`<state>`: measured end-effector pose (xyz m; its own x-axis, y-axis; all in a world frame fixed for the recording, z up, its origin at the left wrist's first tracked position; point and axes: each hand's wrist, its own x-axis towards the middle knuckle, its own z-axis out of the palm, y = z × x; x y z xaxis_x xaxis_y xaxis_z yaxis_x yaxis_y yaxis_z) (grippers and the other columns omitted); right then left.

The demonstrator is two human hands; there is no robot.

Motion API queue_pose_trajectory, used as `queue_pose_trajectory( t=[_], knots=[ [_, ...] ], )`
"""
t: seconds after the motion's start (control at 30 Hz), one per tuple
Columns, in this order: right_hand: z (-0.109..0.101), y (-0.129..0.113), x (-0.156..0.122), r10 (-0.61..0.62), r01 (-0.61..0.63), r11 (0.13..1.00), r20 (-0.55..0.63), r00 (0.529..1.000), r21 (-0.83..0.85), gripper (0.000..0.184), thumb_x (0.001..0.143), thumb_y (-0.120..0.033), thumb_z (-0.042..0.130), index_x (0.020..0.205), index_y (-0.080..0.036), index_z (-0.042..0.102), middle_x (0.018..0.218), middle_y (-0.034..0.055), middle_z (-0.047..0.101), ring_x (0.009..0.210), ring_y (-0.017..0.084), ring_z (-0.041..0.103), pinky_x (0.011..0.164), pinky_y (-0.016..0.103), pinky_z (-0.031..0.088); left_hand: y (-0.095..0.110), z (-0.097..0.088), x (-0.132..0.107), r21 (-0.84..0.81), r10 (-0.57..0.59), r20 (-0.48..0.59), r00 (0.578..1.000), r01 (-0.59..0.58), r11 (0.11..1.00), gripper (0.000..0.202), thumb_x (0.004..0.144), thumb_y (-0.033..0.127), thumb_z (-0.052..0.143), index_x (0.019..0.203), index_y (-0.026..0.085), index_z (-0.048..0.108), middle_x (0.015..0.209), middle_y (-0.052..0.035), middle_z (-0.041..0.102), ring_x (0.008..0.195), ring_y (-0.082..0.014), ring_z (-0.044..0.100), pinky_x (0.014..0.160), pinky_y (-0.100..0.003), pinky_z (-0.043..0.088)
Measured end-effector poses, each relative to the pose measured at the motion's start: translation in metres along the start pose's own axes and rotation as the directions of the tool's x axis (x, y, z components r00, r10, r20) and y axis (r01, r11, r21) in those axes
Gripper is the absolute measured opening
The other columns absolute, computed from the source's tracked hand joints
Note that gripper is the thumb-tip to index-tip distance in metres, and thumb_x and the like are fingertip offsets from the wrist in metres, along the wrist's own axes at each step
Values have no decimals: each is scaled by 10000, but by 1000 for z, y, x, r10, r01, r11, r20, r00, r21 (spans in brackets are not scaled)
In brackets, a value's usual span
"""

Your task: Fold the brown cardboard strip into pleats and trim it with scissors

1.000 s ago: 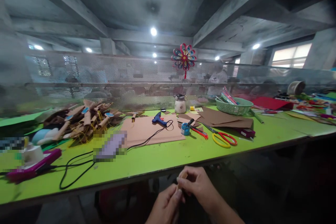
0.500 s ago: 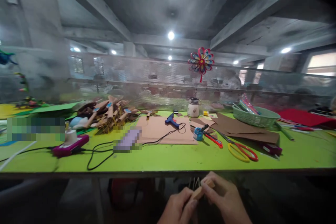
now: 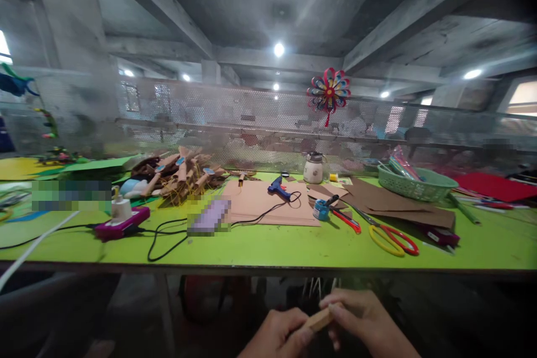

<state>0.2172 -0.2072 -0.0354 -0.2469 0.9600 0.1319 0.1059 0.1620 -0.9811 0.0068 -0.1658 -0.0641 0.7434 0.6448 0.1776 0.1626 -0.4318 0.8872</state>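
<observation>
Below the table's front edge, my left hand point(image 3: 280, 333) pinches one end of a narrow tan cardboard piece point(image 3: 319, 320). The other end is between the thumb and fingers of my right hand point(image 3: 366, 318). Slanting up to the right, the piece looks folded or rolled, though the fingers cover both its ends. On the table beyond lie flat cardboard sheets point(image 3: 251, 207) with a blue glue gun point(image 3: 279, 189) on top. Scissors with yellow and red handles point(image 3: 390, 239) and a red utility knife point(image 3: 347, 220) lie nearer the right side.
A pile of brown cardboard figures point(image 3: 184, 176) is at the back left. On the green table point(image 3: 268, 249) are a purple power strip point(image 3: 123, 224), black cables, a blue jar point(image 3: 321, 210), a white bottle point(image 3: 312, 170) and a green basket point(image 3: 419, 185). Brown cardboard point(image 3: 390, 207) lies before the basket.
Both hands sit slightly lower in view, still holding the cardboard piece, which lies at a flatter slant. My right hand's fingers have shifted on it. The camera view has moved slightly.
</observation>
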Motion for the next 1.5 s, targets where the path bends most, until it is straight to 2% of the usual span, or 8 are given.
queue_pose_trajectory(
  t=[0.17,0.43,0.7,0.83,0.93,1.1,1.23,1.5],
  knots=[
    [2,15,9,41,-40,997,-3,999,63,391,800,-512,608,848,-131,682,597,26,591,530,137,570,522,251,506,11,-12,1,-100,-49,124,991,62,993,589,861,650,372,1087,162,611,774,-30,608,626,-106,511,582,-179,387],
    [4,-8,30,-2,0,996,25,1000,89,344,794,-463,634,825,-126,694,602,19,565,500,123,546,469,234,492,5,-29,4,-230,-65,120,991,92,969,491,885,579,413,987,132,591,770,-56,663,657,-138,579,606,-213,420],
    [-10,-23,74,16,-14,998,-32,999,56,309,813,-435,630,869,-135,681,585,23,589,527,135,567,511,236,489,30,-67,18,73,-47,-40,998,50,996,384,953,442,353,895,158,606,794,-24,673,723,-128,577,679,-211,400],
    [-26,-33,99,-74,75,997,60,995,-4,267,839,-388,613,904,-138,680,657,41,626,591,140,593,576,251,495,37,-92,30,162,-82,-45,996,89,983,417,961,462,300,917,161,585,662,1,632,592,-109,554,601,-200,390],
    [-45,-44,122,-79,94,992,174,982,-79,267,838,-368,621,976,-146,672,779,65,658,705,157,614,679,282,501,41,-117,52,315,-58,-57,997,73,946,411,951,468,330,907,170,610,637,8,614,578,-106,540,589,-195,377],
    [-75,-51,164,-70,119,956,184,980,-269,364,828,-395,623,1098,-152,644,888,80,656,827,176,607,757,299,484,35,-150,105,389,-75,-4,997,70,919,364,947,429,345,931,163,594,610,4,629,534,-111,541,559,-198,375],
    [-84,-37,187,-37,123,918,226,973,-377,354,833,-428,603,1044,-150,661,849,64,638,734,144,575,669,262,464,22,-157,129,439,-97,51,994,65,896,354,938,415,360,869,153,588,651,-19,647,579,-125,560,567,-214,377],
    [-86,-7,189,-51,114,898,157,986,-424,401,883,-473,506,704,-136,628,553,-19,467,523,91,388,512,237,295,1,-146,128,450,-19,17,1000,9,893,324,906,400,440,1023,164,631,857,-57,655,727,-154,563,606,-237,395]
  ],
)
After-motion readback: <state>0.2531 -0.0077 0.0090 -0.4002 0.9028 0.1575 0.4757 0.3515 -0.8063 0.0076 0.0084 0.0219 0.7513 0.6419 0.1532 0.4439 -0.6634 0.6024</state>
